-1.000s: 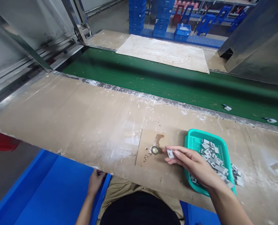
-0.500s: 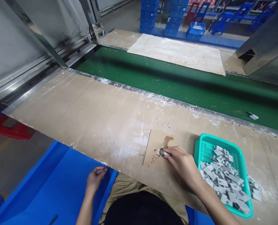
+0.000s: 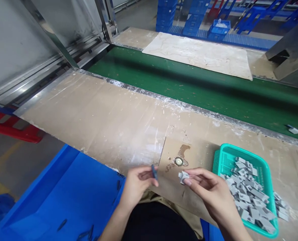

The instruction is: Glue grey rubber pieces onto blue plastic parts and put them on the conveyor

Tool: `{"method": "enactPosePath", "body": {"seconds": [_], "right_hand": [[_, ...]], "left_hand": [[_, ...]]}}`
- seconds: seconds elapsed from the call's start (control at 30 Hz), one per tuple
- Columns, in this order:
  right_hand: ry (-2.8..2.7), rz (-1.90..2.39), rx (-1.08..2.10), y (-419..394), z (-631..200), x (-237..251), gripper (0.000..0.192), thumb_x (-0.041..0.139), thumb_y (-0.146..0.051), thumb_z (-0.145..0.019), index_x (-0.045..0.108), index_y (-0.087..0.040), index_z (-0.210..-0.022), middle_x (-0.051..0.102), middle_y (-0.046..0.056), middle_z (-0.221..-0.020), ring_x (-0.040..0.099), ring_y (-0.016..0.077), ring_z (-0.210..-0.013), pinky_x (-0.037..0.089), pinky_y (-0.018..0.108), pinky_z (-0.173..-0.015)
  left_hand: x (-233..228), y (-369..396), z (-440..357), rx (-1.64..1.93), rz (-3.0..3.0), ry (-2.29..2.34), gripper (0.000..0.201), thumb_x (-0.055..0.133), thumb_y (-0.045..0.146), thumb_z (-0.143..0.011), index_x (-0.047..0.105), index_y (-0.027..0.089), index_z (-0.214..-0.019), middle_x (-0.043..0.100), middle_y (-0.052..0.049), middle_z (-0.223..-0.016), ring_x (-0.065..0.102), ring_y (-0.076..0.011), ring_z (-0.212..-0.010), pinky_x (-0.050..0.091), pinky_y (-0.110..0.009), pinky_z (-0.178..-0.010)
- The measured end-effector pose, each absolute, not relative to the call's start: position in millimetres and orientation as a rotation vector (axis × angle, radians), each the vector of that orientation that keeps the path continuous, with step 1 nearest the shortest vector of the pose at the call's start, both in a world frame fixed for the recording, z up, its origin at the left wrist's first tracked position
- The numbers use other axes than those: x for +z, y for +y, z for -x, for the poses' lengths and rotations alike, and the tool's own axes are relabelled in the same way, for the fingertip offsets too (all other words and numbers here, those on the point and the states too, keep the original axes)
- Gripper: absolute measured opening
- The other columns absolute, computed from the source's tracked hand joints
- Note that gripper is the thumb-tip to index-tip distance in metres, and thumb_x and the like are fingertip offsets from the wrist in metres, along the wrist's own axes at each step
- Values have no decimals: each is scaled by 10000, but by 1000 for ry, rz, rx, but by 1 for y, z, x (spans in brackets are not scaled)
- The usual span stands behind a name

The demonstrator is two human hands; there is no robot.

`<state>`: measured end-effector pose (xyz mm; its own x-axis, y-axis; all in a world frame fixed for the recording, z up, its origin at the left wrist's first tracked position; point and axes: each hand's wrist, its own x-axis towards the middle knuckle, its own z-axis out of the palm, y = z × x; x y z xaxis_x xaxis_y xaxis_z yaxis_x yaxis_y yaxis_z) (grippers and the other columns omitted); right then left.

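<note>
**Both hands meet over the bench edge, each pinching a small part**

Right now the left hand (image 3: 136,185) is raised at the near edge of the worn brown cardboard-covered workbench (image 3: 108,124), its thumb and fingertips pressed together on a small dark blue-grey clip-like piece (image 3: 154,172) that stands roughly upright. Just beside it, a short gap away, the right hand (image 3: 209,192) pinches a small light grey plastic block (image 3: 183,176) between thumb and forefinger, holding it clear of the bench surface.

Beyond the two hands, a small round metal disc with a greenish centre (image 3: 179,161) lies on a loose rectangular cardboard sheet (image 3: 196,150) with a brown stain beside it. To the right of the right hand sits a turquoise plastic mesh basket (image 3: 222,154) heaped with many more light grey blocks; a few grey pieces (image 3: 279,209) lie spilled on the bench just outside its right wall.

Past the bench runs a green conveyor belt (image 3: 189,90), with one grey piece (image 3: 293,129) lying on it at the far right. Below the left hand, a large blue plastic bin (image 3: 63,197) holds a few dark clips on its floor.
</note>
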<state>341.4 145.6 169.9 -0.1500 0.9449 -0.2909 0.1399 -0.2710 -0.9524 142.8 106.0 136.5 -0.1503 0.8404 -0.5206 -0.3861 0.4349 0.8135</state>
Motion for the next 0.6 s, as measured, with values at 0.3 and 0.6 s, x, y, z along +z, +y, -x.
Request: {"method": "enactPosePath", "body": {"seconds": [0.3, 0.6], "right_hand": [[-1290, 1452, 1396, 134, -341, 171, 145, 770, -282, -647, 712, -215, -762, 741, 50, -737, 707, 219, -668, 586, 274, -611], [-1406, 1435, 1446, 144, -342, 167, 139, 735, -295, -694, 712, -207, -800, 740, 50, -809, 701, 206, -691, 590, 297, -653]], "left_hand": [[153, 127, -185, 1161, -560, 1044, 340, 850, 309, -514, 758, 191, -820, 625, -41, -809, 615, -142, -616, 541, -249, -570], [154, 123, -184, 1104, -1029, 1324, 79, 732, 251, -706, 756, 232, -779, 622, -32, -773, 591, -150, -714, 502, -231, -650]]}}
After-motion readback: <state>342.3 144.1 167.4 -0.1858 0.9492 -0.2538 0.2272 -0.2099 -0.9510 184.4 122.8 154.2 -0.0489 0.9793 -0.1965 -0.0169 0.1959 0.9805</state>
